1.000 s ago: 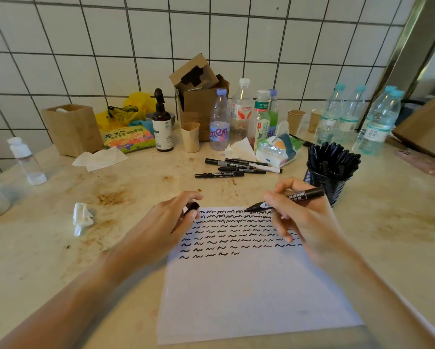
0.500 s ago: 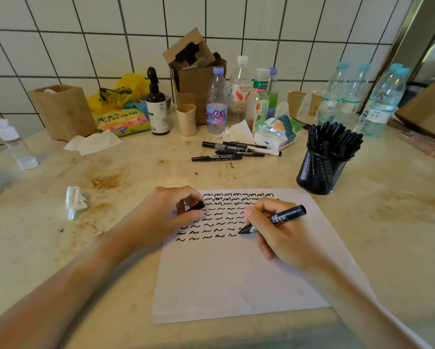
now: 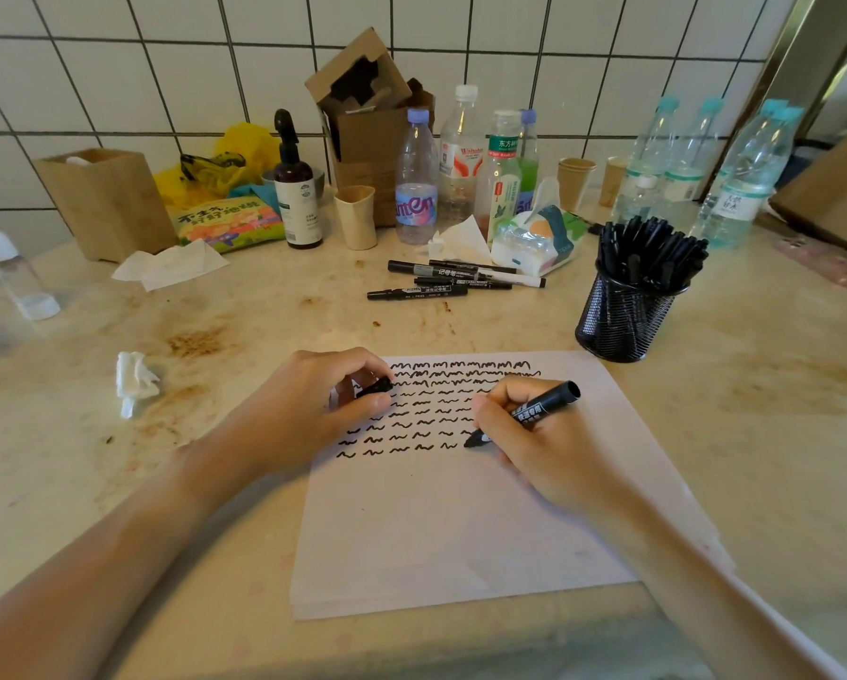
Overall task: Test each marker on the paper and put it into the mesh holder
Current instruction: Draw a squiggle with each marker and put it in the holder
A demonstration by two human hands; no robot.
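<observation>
Your right hand (image 3: 534,434) grips the uncapped black marker (image 3: 529,414), tip on the white paper sheet (image 3: 460,522), while your left hand (image 3: 323,409) pinches its small black cap (image 3: 377,386); dragging your palm could smear wet squiggles, and the black mesh holder (image 3: 622,316) at two o'clock looks crowded.

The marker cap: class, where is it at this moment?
In the head view, the marker cap is pinched in the left hand, over the paper's upper left corner.

- The black marker (image 3: 534,414) is uncapped and tilted, tip down at the end of the lowest squiggle row.
- Its cap (image 3: 377,386), probably, is a small black piece.
- The white paper (image 3: 460,522) lies flat on the desk, its upper part lined with black squiggles.
- The black mesh holder (image 3: 622,316) stands upright just beyond the paper's far right corner, packed with markers.
- Four loose markers (image 3: 441,279) lie behind the paper.
</observation>
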